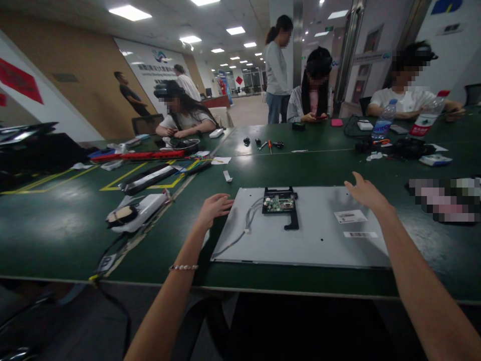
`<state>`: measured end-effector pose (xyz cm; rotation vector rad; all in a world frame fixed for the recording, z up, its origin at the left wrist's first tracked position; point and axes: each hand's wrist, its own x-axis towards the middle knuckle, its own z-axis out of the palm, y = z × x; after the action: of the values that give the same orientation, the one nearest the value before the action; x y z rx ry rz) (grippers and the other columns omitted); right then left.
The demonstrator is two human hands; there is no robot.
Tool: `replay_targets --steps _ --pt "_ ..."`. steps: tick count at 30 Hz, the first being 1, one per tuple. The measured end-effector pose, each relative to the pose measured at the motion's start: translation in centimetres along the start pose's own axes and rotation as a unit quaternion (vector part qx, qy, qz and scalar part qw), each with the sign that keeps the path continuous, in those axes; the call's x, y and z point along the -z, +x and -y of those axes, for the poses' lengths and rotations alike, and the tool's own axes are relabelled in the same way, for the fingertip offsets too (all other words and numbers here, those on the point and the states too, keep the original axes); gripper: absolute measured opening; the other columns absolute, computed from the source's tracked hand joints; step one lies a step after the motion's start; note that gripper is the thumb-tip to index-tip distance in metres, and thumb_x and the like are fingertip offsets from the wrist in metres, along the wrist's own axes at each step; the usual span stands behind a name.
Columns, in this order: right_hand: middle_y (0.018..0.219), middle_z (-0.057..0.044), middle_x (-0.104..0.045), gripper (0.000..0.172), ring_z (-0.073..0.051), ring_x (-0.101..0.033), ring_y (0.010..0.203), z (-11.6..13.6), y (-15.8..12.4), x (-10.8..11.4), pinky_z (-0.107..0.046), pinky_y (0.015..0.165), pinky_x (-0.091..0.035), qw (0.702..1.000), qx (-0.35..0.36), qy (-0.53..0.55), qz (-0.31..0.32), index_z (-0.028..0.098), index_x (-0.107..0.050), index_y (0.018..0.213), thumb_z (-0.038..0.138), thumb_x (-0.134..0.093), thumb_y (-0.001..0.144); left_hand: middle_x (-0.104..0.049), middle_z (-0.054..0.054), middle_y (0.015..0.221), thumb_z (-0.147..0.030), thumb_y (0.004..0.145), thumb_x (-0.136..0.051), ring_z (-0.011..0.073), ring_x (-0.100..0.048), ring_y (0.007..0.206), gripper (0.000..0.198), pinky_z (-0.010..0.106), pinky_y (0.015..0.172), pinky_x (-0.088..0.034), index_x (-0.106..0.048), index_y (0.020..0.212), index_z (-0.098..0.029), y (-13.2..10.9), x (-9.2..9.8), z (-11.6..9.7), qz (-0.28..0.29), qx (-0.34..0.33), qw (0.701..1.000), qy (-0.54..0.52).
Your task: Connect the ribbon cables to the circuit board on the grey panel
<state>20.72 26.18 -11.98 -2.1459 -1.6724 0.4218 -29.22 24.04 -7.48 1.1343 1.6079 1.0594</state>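
A flat white-grey panel (pixel 270 245), which looks like the back of a display, lies on the green table in front of me. On it sits a green circuit board (pixel 277 203) in a black bracket (pixel 293 220), with grey cables (pixel 248 220) running off to its left. Two white labels (pixel 350 216) are stuck on its right part. My left hand (pixel 216 209) is at the panel's left edge, fingers stretched out; whether they touch it I cannot tell. Over the far right corner, my right hand (pixel 366 193) is raised with fingers apart, holding nothing.
A white power strip-like device (pixel 145 210) and a long dark bundle (pixel 150 178) lie to the left. Beyond the panel are an orange-handled screwdriver (pixel 269 146) and small black parts (pixel 246 141). Two bottles (pixel 384 120) stand far right. Several people are around the table (pixel 319 168).
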Motion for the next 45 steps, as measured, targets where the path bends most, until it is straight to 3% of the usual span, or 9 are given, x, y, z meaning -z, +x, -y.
replay_targets --steps 10,16,27,32,34,37,41,45 --pt "0.137 -0.027 -0.046 0.073 -0.04 -0.049 0.125 -0.3 -0.1 -0.4 -0.053 0.093 -0.044 0.999 0.01 -0.052 0.013 0.014 -0.026 0.151 0.054 -0.036 0.091 -0.071 0.017 0.107 -0.04 0.081 -0.066 0.0242 -0.069 0.1 0.036 0.026 0.068 -0.057 -0.062 0.107 -0.015 0.3 0.1 0.5 0.008 -0.011 1.0 0.002" --pt "0.134 -0.024 -0.051 0.068 -0.04 -0.05 0.122 -0.3 -0.3 -0.9 -0.055 0.091 -0.045 0.994 0.016 -0.099 0.032 0.016 -0.033 0.149 0.052 -0.036 0.091 -0.071 0.017 0.107 -0.044 0.079 -0.068 0.0243 -0.069 0.099 0.04 0.026 0.07 -0.057 -0.063 0.106 -0.014 0.2 0.3 0.6 0.018 -0.016 1.0 0.011" --pt "0.137 -0.023 -0.047 0.067 -0.043 -0.048 0.123 -0.2 -0.2 -0.9 -0.056 0.09 -0.045 0.988 0.009 -0.14 0.07 0.019 -0.031 0.15 0.051 -0.034 0.091 -0.071 0.015 0.106 -0.05 0.074 -0.069 0.0253 -0.068 0.101 0.045 0.029 0.072 -0.057 -0.064 0.103 -0.015 0.1 0.3 0.6 0.033 -0.031 0.999 0.019" --pt "0.143 -0.023 -0.04 0.067 -0.045 -0.042 0.127 0.3 -0.7 -0.9 -0.057 0.093 -0.044 0.987 0.004 -0.145 0.07 0.019 -0.031 0.15 0.052 -0.033 0.091 -0.068 0.011 0.113 -0.044 0.077 -0.062 0.0252 -0.067 0.098 0.039 0.034 0.075 -0.056 -0.063 0.104 -0.017 1.0 -0.1 0.6 -0.049 -0.117 0.986 0.105" --pt "0.144 -0.023 -0.038 0.066 -0.045 -0.038 0.131 0.6 -0.9 -1.0 -0.057 0.096 -0.041 0.987 0.008 -0.145 0.064 0.02 -0.032 0.149 0.053 -0.033 0.091 -0.068 0.009 0.114 -0.042 0.079 -0.059 0.0243 -0.066 0.102 0.036 0.036 0.085 -0.054 -0.064 0.105 -0.018 1.2 -0.7 0.3 -0.072 -0.186 0.964 0.176" --pt "0.149 -0.021 -0.033 0.066 -0.045 -0.03 0.136 1.4 -1.2 -1.2 -0.061 0.099 -0.037 0.989 0.024 -0.137 0.045 0.022 -0.032 0.149 0.055 -0.031 0.092 -0.065 0.009 0.122 -0.042 0.081 -0.055 0.0244 -0.062 0.111 0.04 0.036 0.095 -0.048 -0.062 0.113 -0.018 1.0 -2.5 -0.5 -0.033 -0.26 0.938 0.228" --pt "0.154 -0.018 -0.027 0.066 -0.044 -0.02 0.141 2.3 -1.6 -1.8 -0.066 0.102 -0.031 0.989 0.05 -0.137 0.038 0.025 -0.031 0.149 0.059 -0.026 0.093 -0.057 0.01 0.134 -0.048 0.083 -0.053 0.0265 -0.053 0.124 0.053 0.039 0.104 -0.041 -0.055 0.128 -0.019 0.6 -6.4 -2.1 0.065 -0.258 0.928 0.26" --pt "0.157 -0.017 -0.023 0.066 -0.043 -0.022 0.141 2.6 -1.8 -2.3 -0.068 0.101 -0.03 0.982 0.05 -0.163 0.086 0.028 -0.028 0.15 0.061 -0.021 0.094 -0.041 0.011 0.149 -0.054 0.078 -0.061 0.03 -0.04 0.135 0.077 0.041 0.113 -0.031 -0.041 0.143 -0.02 0.9 -9.4 -3.6 0.163 -0.241 0.905 0.312"
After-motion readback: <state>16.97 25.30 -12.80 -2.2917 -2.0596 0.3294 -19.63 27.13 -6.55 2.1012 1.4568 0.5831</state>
